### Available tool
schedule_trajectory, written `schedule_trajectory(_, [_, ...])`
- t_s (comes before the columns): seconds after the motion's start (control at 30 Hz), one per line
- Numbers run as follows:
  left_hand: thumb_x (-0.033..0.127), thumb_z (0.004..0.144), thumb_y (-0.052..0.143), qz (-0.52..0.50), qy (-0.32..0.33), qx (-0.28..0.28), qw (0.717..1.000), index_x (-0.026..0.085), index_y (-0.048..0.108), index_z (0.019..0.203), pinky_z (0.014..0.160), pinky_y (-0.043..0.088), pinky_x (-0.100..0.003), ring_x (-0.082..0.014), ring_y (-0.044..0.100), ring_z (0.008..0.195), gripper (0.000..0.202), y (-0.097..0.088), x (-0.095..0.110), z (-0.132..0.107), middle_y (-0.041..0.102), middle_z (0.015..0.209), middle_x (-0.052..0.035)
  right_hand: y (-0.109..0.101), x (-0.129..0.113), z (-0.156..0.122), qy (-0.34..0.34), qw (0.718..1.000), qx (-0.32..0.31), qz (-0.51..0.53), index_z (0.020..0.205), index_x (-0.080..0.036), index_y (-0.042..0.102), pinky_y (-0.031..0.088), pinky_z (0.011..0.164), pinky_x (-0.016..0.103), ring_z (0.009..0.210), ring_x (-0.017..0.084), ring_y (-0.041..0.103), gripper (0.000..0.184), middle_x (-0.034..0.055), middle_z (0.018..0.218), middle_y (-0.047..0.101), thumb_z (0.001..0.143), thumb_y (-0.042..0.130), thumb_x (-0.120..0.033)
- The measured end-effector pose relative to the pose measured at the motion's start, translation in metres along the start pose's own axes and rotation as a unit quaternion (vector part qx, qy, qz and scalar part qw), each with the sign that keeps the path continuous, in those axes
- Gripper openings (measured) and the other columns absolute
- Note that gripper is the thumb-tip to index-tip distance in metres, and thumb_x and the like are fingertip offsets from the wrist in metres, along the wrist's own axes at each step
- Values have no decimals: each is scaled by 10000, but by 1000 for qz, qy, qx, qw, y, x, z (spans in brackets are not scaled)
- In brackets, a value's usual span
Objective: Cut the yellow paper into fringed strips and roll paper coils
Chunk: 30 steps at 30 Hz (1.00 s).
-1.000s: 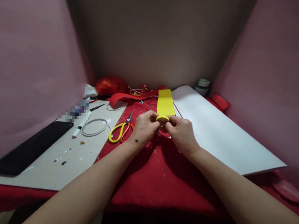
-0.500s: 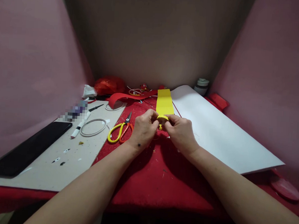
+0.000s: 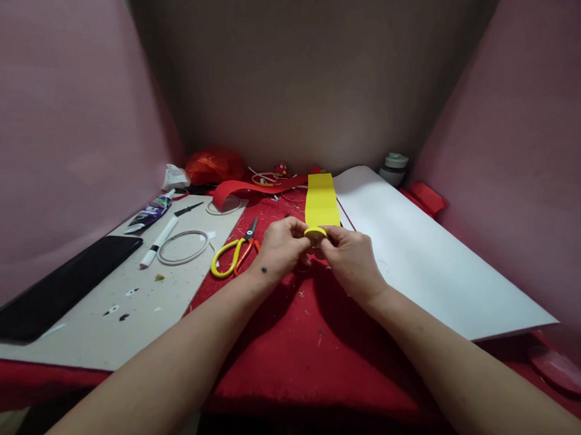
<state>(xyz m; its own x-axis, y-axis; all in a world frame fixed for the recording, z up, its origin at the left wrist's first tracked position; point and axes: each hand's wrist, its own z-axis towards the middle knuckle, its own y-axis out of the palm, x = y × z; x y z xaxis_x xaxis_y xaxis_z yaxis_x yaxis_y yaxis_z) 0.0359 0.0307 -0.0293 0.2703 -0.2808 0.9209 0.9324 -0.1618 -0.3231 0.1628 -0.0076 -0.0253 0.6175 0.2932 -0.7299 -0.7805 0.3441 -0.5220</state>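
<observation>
Between my two hands is a small curled piece of yellow corrugated paper (image 3: 315, 233), its ridged edge facing up. My left hand (image 3: 284, 246) pinches its left side with thumb and fingers. From the other side, my right hand (image 3: 349, 253) grips it the same way. Fingers hide part of the piece. Just behind it lies a flat yellow corrugated strip (image 3: 323, 198); I cannot tell whether the two are joined. Scissors (image 3: 237, 250) with one yellow and one orange-red handle rest to the left of my left hand, on the red cloth (image 3: 312, 368).
On the grey board (image 3: 168, 315) at left are a black flat slab (image 3: 63, 287), a marker (image 3: 159, 242), a glue tube (image 3: 152, 210) and a pale ring (image 3: 181, 262). A red corrugated strip (image 3: 228, 191) curls behind. White sheet (image 3: 429, 264) and lidded jar (image 3: 393, 169) are right.
The curled yellow piece has turned slightly in my fingers, and the narrow yellow bit below it no longer shows. Both hands stay in nearly the same place.
</observation>
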Motion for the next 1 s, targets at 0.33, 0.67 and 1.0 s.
schedule_trajectory(0.33, [105,695,547,59,22,22,998,173,544,738,498,431,-215,-107,555,509,80,0,3,-3,592,614,17,0,0,1,-4,998,0,-65,728,-147,708,404,607,268,586,145,569,230,56,663,686,743,482,-107])
schedule_trajectory(0.67, [77,678,546,102,94,54,989,176,568,720,565,437,-216,-110,565,579,109,0,3,-3,601,639,10,-1,0,0,-11,999,7,-47,787,-161,720,438,636,269,630,159,611,241,63,729,714,740,488,-116])
schedule_trajectory(1.0, [104,695,541,96,81,55,991,176,565,729,556,433,-217,-111,570,571,83,-1,5,-5,608,636,11,0,-3,-2,-19,999,23,-43,790,-159,718,463,659,285,660,180,640,227,72,750,721,755,494,-145])
